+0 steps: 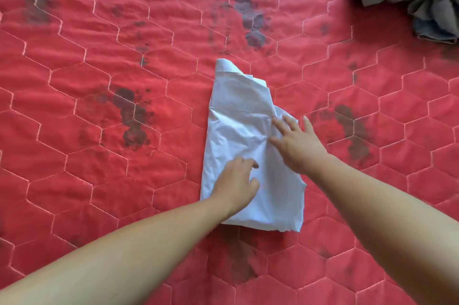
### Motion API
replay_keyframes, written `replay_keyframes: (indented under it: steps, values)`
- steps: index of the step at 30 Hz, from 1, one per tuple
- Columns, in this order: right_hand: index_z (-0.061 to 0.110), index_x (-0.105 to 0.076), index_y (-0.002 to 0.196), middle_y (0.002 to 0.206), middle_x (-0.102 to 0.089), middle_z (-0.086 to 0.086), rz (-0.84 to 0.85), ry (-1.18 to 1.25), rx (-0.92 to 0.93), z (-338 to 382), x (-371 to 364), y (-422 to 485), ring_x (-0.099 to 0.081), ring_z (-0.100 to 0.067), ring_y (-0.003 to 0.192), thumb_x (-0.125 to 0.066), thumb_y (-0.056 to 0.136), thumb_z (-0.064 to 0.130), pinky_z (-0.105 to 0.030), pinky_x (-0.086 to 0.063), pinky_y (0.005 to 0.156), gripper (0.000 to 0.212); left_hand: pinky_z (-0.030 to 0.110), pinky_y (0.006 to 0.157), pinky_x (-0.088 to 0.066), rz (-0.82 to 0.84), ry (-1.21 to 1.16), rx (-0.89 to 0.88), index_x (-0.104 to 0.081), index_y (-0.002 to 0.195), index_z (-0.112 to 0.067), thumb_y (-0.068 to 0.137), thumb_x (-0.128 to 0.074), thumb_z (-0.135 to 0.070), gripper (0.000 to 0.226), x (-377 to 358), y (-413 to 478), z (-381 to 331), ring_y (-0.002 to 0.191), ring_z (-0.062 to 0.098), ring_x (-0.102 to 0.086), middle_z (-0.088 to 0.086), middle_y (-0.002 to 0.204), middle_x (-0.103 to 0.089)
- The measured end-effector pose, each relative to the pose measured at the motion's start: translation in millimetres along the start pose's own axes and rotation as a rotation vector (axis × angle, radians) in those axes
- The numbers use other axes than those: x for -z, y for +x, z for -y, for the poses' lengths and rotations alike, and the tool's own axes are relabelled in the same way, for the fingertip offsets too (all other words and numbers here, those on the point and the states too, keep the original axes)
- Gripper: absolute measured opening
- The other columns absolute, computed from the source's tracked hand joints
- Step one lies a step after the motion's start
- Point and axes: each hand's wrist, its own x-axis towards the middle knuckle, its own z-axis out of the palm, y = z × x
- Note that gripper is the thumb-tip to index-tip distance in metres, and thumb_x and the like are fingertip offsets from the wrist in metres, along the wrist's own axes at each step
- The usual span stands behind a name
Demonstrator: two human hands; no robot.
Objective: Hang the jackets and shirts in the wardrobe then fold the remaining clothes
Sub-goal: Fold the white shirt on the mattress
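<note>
both grips were open and flat: the left grip [237, 180] pressed the near end of the white folded cloth [238, 111] on the red quilt [99, 61], the right grip [298, 145] its middle. the cloth's long side ran away from the person.

Left hand [236, 181], right hand [300, 148]: both bare; forearms bare to frame edge.

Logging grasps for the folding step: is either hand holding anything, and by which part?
Nothing is plainly held. The right hand presses flat on the white garment at its right edge; the left hand rests mid-cloth, fingers curled, so a pinch cannot be told.
</note>
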Motion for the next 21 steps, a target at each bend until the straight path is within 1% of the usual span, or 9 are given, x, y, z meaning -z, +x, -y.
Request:
replay_keyframes:
  steps: [3, 5, 6, 8, 10, 12, 16, 19, 21]
  values:
    - [0.017, -0.07, 0.099, 0.121, -0.06, -0.015, -0.242, 0.095, -0.074, 3, 14, 19, -0.053, -0.04, 0.118, -0.064, 0.073, 0.006, -0.065, -0.035, 0.105, 0.029, 0.043, 0.1, -0.038, -0.396, 0.072, 0.115, -0.05, 0.132, -0.028, 0.082, -0.064, -0.022, 0.052, 24, 11, 25, 0.124, 0.024, -0.041, 0.0, 0.132, -0.038]
    - [0.012, -0.065, 0.081, 0.091, -0.06, -0.013, -0.409, 0.113, -0.069, 10, 30, 39, -0.057, -0.037, 0.085, -0.067, 0.061, 0.0, -0.052, -0.047, 0.081, 0.023, 0.045, 0.102, -0.037, -0.443, -0.09, 0.328, -0.038, 0.14, -0.029, 0.078, -0.068, -0.025, 0.069, 35, 16, 39, 0.126, 0.028, -0.04, 0.002, 0.136, -0.034]
    - [0.012, -0.063, 0.082, 0.089, -0.058, -0.013, -0.474, 0.125, -0.047, 15, 39, 51, -0.056, -0.036, 0.08, -0.067, 0.059, 0.0, -0.046, -0.047, 0.072, 0.026, 0.046, 0.104, -0.037, -0.391, -0.181, 0.406, -0.03, 0.146, -0.028, 0.078, -0.071, -0.026, 0.079, 36, 19, 46, 0.127, 0.031, -0.041, 0.005, 0.139, -0.035]
    - [0.014, -0.061, 0.108, 0.11, -0.057, -0.017, -0.488, 0.175, -0.012, 28, 55, 76, -0.056, -0.038, 0.096, -0.067, 0.065, 0.003, -0.048, -0.049, 0.073, 0.045, 0.046, 0.106, -0.04, -0.266, -0.325, 0.452, -0.024, 0.149, -0.025, 0.077, -0.072, -0.025, 0.087, 30, 21, 59, 0.125, 0.033, -0.047, 0.009, 0.137, -0.046]
    - [0.023, -0.041, 0.144, 0.143, -0.041, -0.018, -0.36, 0.25, -0.044, 36, 65, 98, -0.041, -0.041, 0.131, -0.067, 0.075, 0.012, -0.061, -0.044, 0.094, 0.074, 0.047, 0.095, -0.049, -0.234, -0.412, 0.424, -0.039, 0.133, -0.023, 0.076, -0.067, -0.017, 0.064, 22, 19, 68, 0.111, 0.032, -0.059, 0.004, 0.118, -0.061]
    - [0.03, -0.016, 0.156, 0.156, -0.028, -0.013, -0.208, 0.339, -0.09, 37, 70, 114, -0.029, -0.039, 0.143, -0.067, 0.085, 0.027, -0.066, -0.031, 0.107, 0.088, 0.046, 0.082, -0.052, -0.201, -0.382, 0.39, -0.049, 0.107, -0.019, 0.076, -0.06, -0.009, 0.035, 23, 18, 73, 0.094, 0.032, -0.063, 0.001, 0.096, -0.065]
    - [0.032, -0.015, 0.152, 0.145, -0.04, -0.016, -0.165, 0.284, -0.105, 24, 66, 115, -0.049, -0.04, 0.126, -0.067, 0.088, 0.039, -0.06, -0.037, 0.102, 0.084, 0.042, 0.069, -0.043, -0.134, -0.244, 0.302, -0.048, 0.093, -0.015, 0.076, -0.052, 0.0, 0.022, 64, 36, 88, 0.085, 0.034, -0.057, 0.006, 0.089, -0.062]
    - [0.029, -0.016, 0.153, 0.144, -0.041, -0.015, -0.18, 0.326, -0.152, 19, 59, 110, -0.052, -0.041, 0.122, -0.064, 0.089, 0.045, -0.055, -0.044, 0.093, 0.082, 0.049, 0.081, -0.049, -0.198, 0.06, 0.195, -0.053, 0.111, -0.016, 0.076, -0.048, 0.004, 0.04, 123, 72, 110, 0.099, 0.039, -0.059, 0.014, 0.104, -0.062]
    - [0.027, -0.017, 0.152, 0.142, -0.045, -0.013, -0.157, 0.336, -0.164, 19, 58, 112, -0.054, -0.041, 0.118, -0.061, 0.091, 0.049, -0.05, -0.045, 0.083, 0.078, 0.052, 0.086, -0.048, -0.334, 0.307, 0.099, -0.053, 0.122, -0.017, 0.075, -0.047, 0.008, 0.054, 166, 97, 117, 0.105, 0.042, -0.055, 0.017, 0.111, -0.056]
